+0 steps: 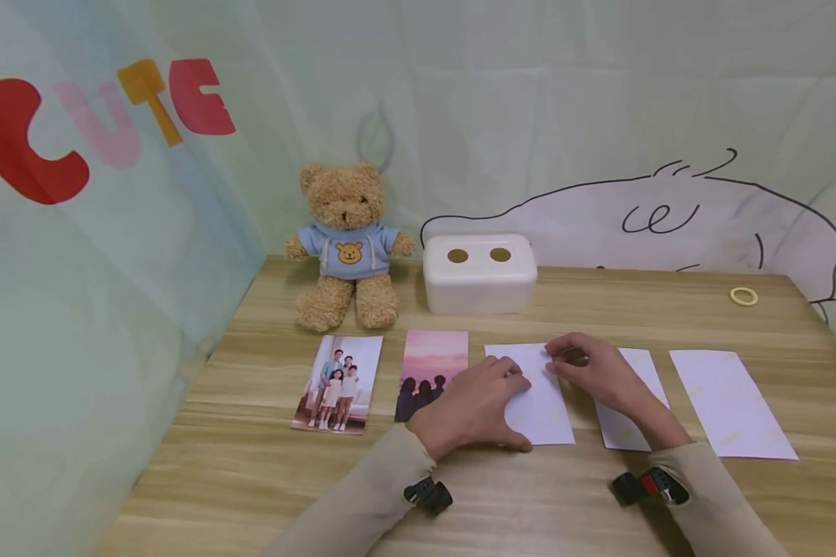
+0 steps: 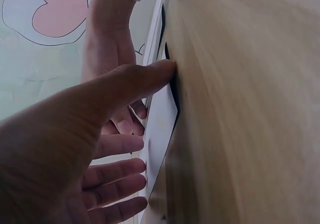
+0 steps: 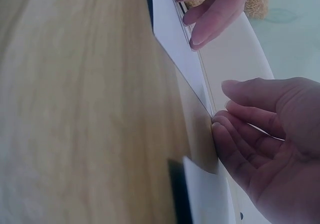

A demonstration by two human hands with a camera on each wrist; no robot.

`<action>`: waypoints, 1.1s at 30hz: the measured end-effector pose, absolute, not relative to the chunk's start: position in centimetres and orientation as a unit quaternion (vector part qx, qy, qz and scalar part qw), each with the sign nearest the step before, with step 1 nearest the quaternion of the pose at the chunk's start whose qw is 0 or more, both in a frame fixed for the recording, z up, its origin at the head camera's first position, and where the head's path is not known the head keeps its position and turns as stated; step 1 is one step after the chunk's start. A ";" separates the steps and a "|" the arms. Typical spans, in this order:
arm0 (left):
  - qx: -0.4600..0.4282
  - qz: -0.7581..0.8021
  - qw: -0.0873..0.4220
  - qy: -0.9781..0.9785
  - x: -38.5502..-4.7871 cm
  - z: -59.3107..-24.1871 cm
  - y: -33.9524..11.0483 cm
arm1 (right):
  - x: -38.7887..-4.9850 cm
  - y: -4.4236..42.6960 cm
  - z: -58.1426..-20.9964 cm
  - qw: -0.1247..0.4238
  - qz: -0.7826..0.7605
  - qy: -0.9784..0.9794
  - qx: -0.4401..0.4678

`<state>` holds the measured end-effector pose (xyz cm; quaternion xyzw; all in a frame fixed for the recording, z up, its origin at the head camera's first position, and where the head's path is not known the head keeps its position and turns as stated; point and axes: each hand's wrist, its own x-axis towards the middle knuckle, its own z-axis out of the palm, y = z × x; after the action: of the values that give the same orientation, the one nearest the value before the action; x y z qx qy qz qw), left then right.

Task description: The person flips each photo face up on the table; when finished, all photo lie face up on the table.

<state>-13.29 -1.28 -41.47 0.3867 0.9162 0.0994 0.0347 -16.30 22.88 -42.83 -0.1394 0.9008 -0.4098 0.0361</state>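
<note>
A white card [image 1: 539, 402], face blank but for faint yellowish marks, lies in the middle of a row on the wooden table. Across its left side spreads my left hand [image 1: 470, 406], thumb at the near edge and fingertips on the paper. In the left wrist view that hand's thumb [image 2: 145, 78] stands well apart from its fingers. My right hand [image 1: 599, 371] is at the card's far right corner. Seen from the right wrist, its fingertips [image 3: 218, 124] touch by the card's edge, with a gap between thumb and fingers. Nothing is gripped by either hand.
Left of the hands lie a family photo [image 1: 337, 383] and a pink sunset photo [image 1: 435, 356], partly covered. Two more white cards [image 1: 641, 371] [image 1: 731, 402] lie to the right. Behind stand a teddy bear [image 1: 348, 251], a white box [image 1: 481, 286] with two holes, and a yellow ring [image 1: 743, 296].
</note>
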 end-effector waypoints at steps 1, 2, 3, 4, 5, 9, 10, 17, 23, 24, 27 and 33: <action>0.386 0.098 0.033 0.917 -13.3 -41.5 -1.3 | -16.3 22.9 -42.9 0.036 -0.409 0.901 -0.138; 0.386 0.094 0.031 0.917 -13.3 -41.5 -1.3 | -16.3 22.9 -42.9 0.036 -0.408 0.902 -0.137; 0.387 0.090 0.030 0.917 -13.3 -41.5 -1.3 | -16.3 22.8 -42.9 0.037 -0.408 0.902 -0.136; 0.390 0.085 0.029 0.917 -13.4 -41.5 -1.3 | -16.3 22.8 -42.8 0.037 -0.408 0.902 -0.136; 0.392 0.080 0.029 0.916 -13.4 -41.5 -1.3 | -16.3 22.8 -42.8 0.036 -0.407 0.903 -0.136; 0.396 0.081 0.035 0.914 -13.5 -41.4 -1.4 | -16.2 22.8 -42.6 0.036 -0.404 0.904 -0.138; 0.397 0.086 0.036 0.913 -13.6 -41.4 -1.5 | -16.2 22.8 -42.6 0.036 -0.401 0.905 -0.138; 0.401 0.144 0.028 0.904 -14.4 -41.6 -2.0 | -16.2 23.3 -42.0 0.046 -0.389 0.911 -0.129; 0.391 0.187 0.047 0.900 -14.7 -41.4 -2.4 | -16.3 23.9 -41.5 0.084 -0.393 0.909 -0.110; 0.386 0.193 0.052 0.900 -14.7 -41.4 -2.5 | -16.3 24.0 -41.5 0.094 -0.401 0.905 -0.107; 0.371 0.211 0.065 0.902 -14.8 -41.2 -2.6 | -16.2 24.0 -41.3 0.126 -0.436 0.885 -0.104; 0.353 0.223 0.082 0.905 -14.9 -41.2 -2.8 | -16.1 23.9 -41.4 0.165 -0.487 0.852 -0.095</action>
<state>-14.93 -2.78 -41.20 0.3528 0.9049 0.2234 0.0825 -16.09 23.85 -41.44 -0.0947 0.8523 -0.4871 0.1652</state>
